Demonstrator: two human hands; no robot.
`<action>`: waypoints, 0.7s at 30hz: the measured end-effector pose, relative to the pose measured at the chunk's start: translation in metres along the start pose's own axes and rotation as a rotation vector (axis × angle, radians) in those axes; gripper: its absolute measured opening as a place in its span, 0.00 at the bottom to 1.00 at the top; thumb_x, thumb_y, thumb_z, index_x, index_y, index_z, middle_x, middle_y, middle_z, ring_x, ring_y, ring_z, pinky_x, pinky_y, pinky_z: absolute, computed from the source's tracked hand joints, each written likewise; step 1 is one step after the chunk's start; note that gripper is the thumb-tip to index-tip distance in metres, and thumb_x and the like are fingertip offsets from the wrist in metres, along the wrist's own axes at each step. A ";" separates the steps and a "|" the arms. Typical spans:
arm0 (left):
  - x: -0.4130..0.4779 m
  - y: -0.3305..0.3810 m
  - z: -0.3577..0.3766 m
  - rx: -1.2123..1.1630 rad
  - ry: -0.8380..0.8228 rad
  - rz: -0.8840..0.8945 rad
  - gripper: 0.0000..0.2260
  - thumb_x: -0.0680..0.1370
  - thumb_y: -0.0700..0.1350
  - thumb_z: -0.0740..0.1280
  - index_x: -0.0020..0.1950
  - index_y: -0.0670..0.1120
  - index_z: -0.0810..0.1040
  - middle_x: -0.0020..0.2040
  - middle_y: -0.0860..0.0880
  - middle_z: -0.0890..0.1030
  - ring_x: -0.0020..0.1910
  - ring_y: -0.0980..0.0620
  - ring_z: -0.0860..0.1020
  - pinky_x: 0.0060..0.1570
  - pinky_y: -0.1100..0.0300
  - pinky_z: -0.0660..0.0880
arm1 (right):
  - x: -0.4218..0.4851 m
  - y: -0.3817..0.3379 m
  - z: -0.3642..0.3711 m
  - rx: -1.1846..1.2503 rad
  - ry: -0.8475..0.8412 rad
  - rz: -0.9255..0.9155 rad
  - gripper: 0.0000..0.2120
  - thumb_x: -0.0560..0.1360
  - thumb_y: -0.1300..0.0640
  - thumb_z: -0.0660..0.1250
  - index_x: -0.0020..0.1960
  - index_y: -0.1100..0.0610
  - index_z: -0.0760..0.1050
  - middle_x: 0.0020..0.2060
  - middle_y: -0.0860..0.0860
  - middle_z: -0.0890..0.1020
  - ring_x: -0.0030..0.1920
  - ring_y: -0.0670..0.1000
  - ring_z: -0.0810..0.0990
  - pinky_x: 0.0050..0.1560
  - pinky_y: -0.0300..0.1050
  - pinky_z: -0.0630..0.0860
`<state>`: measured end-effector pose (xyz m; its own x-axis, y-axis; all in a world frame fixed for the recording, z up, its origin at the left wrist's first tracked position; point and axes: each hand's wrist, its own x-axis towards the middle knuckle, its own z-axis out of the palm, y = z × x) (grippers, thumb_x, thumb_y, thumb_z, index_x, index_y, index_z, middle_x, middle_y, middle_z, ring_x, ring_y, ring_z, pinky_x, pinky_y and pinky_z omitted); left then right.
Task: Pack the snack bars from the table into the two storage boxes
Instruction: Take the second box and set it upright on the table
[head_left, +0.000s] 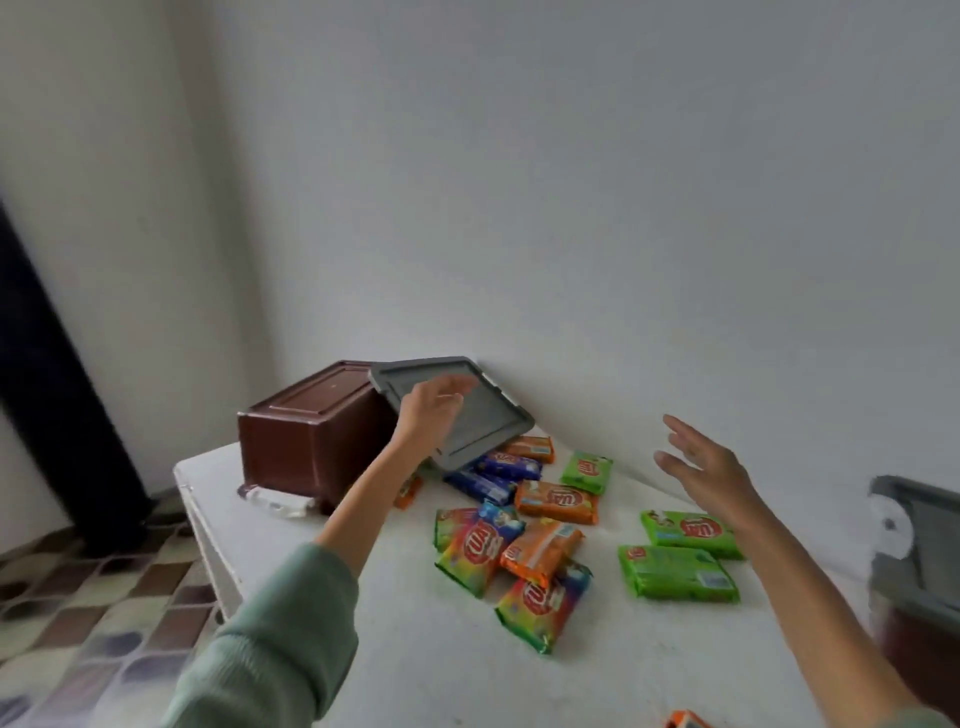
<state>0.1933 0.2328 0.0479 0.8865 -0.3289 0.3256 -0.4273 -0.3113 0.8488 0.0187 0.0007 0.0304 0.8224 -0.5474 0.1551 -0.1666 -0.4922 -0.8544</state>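
- Snack bars (540, 540) lie heaped loose mid-table (415, 649); none looks packed yet
- Brown box (311, 436) lies on its side at the left, mouth toward the heap
- Left hand (431, 410) grasps its grey lid (483, 415), tilted, lower corner among the bars; likely clearing the opening
- Right hand (711, 467) hovers spread, holding nothing; second box (919, 561) sits blurred at the right edge

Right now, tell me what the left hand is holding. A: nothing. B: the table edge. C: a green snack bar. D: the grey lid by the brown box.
D: the left hand holds the grey lid, which tilts up against the brown box; no snack bar is in that hand.
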 end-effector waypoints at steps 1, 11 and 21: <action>0.008 -0.015 -0.026 0.026 0.048 -0.009 0.15 0.76 0.32 0.58 0.56 0.44 0.79 0.54 0.48 0.80 0.52 0.55 0.76 0.41 0.80 0.67 | 0.008 -0.013 0.029 0.016 -0.040 -0.007 0.25 0.76 0.57 0.64 0.71 0.50 0.64 0.69 0.56 0.69 0.70 0.54 0.67 0.68 0.50 0.64; 0.100 -0.172 -0.205 0.412 0.076 -0.209 0.17 0.77 0.48 0.62 0.66 0.52 0.73 0.69 0.45 0.70 0.67 0.45 0.69 0.67 0.53 0.65 | 0.063 -0.128 0.291 0.162 -0.258 -0.076 0.26 0.77 0.54 0.63 0.73 0.50 0.60 0.72 0.52 0.65 0.72 0.51 0.63 0.70 0.45 0.61; 0.111 -0.195 -0.204 0.598 -0.132 -0.266 0.22 0.77 0.59 0.59 0.71 0.56 0.66 0.68 0.46 0.72 0.66 0.45 0.71 0.61 0.55 0.68 | 0.069 -0.164 0.370 0.144 -0.262 0.005 0.27 0.77 0.45 0.59 0.74 0.48 0.57 0.76 0.52 0.53 0.76 0.52 0.53 0.73 0.47 0.53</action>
<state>0.4114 0.4385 0.0032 0.9622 -0.2674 0.0512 -0.2561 -0.8251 0.5035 0.3045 0.2941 -0.0019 0.9374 -0.3466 0.0335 -0.1073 -0.3789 -0.9192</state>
